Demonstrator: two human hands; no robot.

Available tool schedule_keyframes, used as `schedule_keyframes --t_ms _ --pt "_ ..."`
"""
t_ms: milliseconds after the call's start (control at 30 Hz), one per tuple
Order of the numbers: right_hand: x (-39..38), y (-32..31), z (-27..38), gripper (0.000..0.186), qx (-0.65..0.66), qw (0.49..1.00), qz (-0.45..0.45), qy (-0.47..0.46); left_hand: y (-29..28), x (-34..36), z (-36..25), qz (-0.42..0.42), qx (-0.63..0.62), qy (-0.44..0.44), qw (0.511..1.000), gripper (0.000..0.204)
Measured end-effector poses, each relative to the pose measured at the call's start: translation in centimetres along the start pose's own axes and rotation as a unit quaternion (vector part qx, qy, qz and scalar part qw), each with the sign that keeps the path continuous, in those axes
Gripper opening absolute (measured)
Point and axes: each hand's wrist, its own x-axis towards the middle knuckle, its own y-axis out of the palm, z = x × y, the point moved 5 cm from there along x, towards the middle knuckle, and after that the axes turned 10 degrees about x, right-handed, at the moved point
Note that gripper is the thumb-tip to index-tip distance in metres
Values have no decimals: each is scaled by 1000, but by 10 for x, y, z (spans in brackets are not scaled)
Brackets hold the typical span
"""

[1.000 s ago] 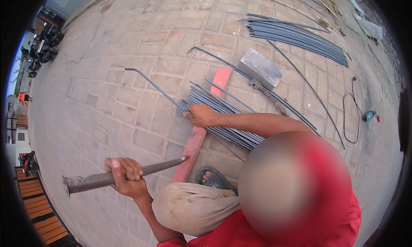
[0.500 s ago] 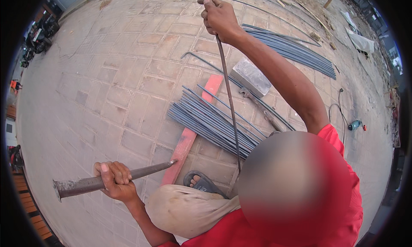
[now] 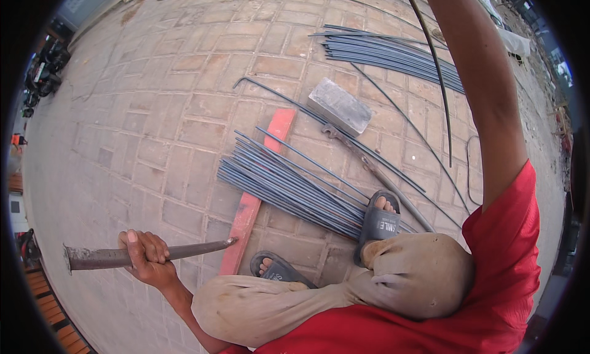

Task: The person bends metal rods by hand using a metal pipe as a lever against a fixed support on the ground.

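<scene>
My left hand (image 3: 147, 257) is closed around a dark metal pipe (image 3: 200, 249), held roughly level off to the left. The pipe's wider end points left and its narrower end reaches over a red-painted bar (image 3: 240, 222). My right arm (image 3: 491, 96) stretches up past the top edge, so that hand is out of sight. A long dark steel rod (image 3: 440, 86) hangs beside the forearm, its lower end free above the paving. Between my feet and the red bar lies a bundle of thin steel rods (image 3: 276, 185), propped across the bar.
A grey block (image 3: 340, 106) sits beyond the bundle. Next to it lie a long-handled tool with a notched head (image 3: 356, 151) and a rod with a hooked end (image 3: 270, 90). Another rod stack (image 3: 387, 51) is farther off. My sandalled feet (image 3: 378, 222) stand near the bundle.
My right hand has gone up and right out of view, and the rod has swung right with it. The left hand keeps its hold on the pipe. The view has shifted.
</scene>
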Motion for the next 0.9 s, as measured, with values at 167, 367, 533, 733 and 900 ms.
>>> schedule_keyframes --t_ms 167,367,533,733,900 --pt "-170 89 -87 28 41 992 119 31 18 -8 -12 22 31 25 999 36" --pt "-361 131 -108 27 55 932 264 241 43 -18 -11 51 41 28 997 37" --pt "-458 150 -113 31 -16 906 347 240 56 -20 -11 52 67 19 996 36" --pt "-519 92 -116 26 -3 940 225 256 37 -23 -14 49 63 31 996 35" --pt "-580 43 -133 23 -98 911 166 364 10 -4 -21 26 52 33 998 34"
